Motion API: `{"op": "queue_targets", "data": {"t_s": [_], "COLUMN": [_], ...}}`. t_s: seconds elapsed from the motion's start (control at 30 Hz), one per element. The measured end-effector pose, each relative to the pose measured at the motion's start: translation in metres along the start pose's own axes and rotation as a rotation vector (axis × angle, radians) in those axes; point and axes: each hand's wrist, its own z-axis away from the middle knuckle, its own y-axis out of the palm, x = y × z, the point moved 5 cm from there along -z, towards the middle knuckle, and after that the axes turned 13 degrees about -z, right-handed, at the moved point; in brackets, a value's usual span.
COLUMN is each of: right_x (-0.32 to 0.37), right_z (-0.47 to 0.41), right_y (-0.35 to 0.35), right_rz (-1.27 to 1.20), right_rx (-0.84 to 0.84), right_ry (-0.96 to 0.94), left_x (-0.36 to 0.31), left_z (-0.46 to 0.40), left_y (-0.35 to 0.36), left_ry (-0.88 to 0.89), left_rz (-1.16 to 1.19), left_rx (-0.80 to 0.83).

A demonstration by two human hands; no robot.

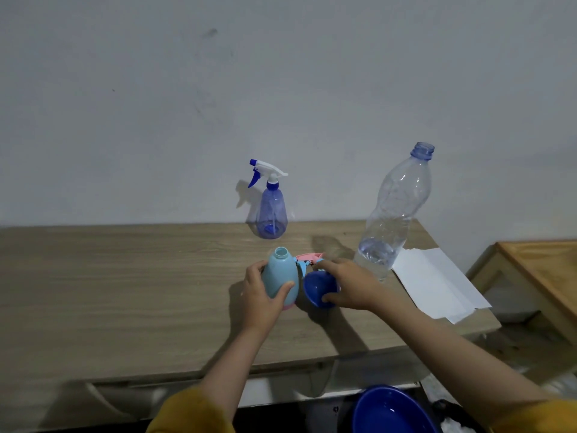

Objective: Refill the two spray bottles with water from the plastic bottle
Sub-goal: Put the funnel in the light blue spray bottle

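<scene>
A light blue spray bottle (278, 276) with its neck uncapped stands on the wooden table (125, 292), gripped by my left hand (260, 295). Its pink and blue spray head (307, 259) lies just behind on the table. My right hand (351, 285) holds a dark blue funnel (318, 290) beside that bottle, tipped on its side. A translucent blue spray bottle (271, 214) with a white and blue trigger stands at the back near the wall. The clear plastic bottle (393, 210), uncapped, stands to the right with a little water at its bottom.
White paper sheets (437, 282) lie at the table's right end. A dark blue basin (390, 410) sits below the table's front edge. A second wooden surface (543, 270) stands to the far right. A grey wall runs behind the table.
</scene>
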Motion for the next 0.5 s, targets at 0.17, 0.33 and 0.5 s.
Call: {"op": "queue_targets", "data": {"t_s": [0.17,0.33,0.5], "right_x": [0.005,0.016,0.029], "right_z": [0.024,0.041,0.037], "right_y": [-0.029,-0.035,-0.035], "right_rz": [-0.475,-0.687,-0.836], "right_rx": [-0.27,-0.363,-0.411], "right_ry": [-0.025,-0.027,-0.063], "left_x": [0.001,0.002,0.005], "left_z": [-0.001,-0.002,-0.003], "left_y": [0.001,0.002,0.004], "left_ry": [-0.003,0.002,0.006], "left_rz": [0.058,0.084,0.075], "left_rx": [-0.023,-0.019,-0.009]}}
